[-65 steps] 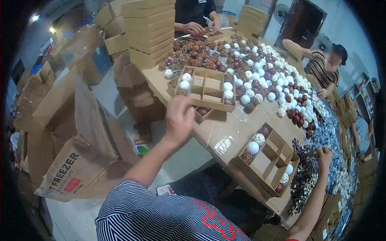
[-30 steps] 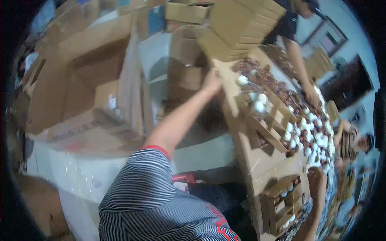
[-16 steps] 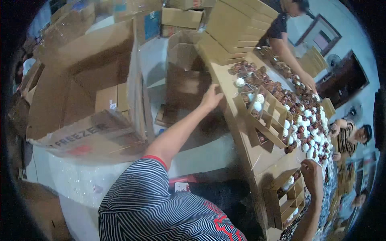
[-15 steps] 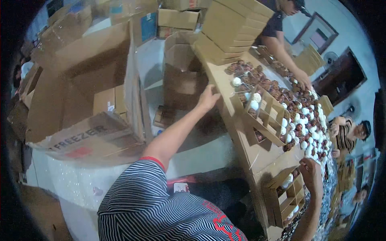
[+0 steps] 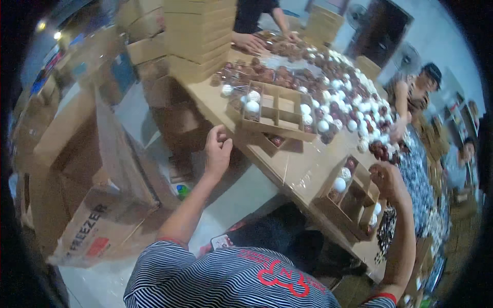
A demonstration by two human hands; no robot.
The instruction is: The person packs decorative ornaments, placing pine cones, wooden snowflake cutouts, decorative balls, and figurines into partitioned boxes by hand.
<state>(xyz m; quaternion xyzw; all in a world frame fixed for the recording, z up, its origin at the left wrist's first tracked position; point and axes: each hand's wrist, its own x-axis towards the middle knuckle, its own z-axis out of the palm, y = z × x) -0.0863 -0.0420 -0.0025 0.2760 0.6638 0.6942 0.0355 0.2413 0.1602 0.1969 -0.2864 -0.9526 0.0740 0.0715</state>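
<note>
My left hand (image 5: 218,150) hovers off the table's near edge, fingers loosely curled and thumb apart, with nothing visible in it. Over the far right edge of a divided cardboard box (image 5: 343,199), my right hand (image 5: 389,180) has its fingers bent together; whatever they hold is hidden. White and brown balls lie in that box's side compartments, while its middle shows bare cardboard. Farther left, a second divided box (image 5: 280,110) rests tilted on another one, with white balls (image 5: 252,106) at its left end and bare compartments beside them.
Loose white and brown balls (image 5: 354,110) are heaped across the cardboard-covered table (image 5: 303,169). A tall stack of cartons (image 5: 197,41) stands at the far left corner. A big open carton (image 5: 97,220) is on my left. Co-workers' hands (image 5: 250,43) work across the table.
The view has swung toward the table, so boxes and balls appear farther left. My left hand's fingers have curled more. My right hand remains near the closer divided box.
</note>
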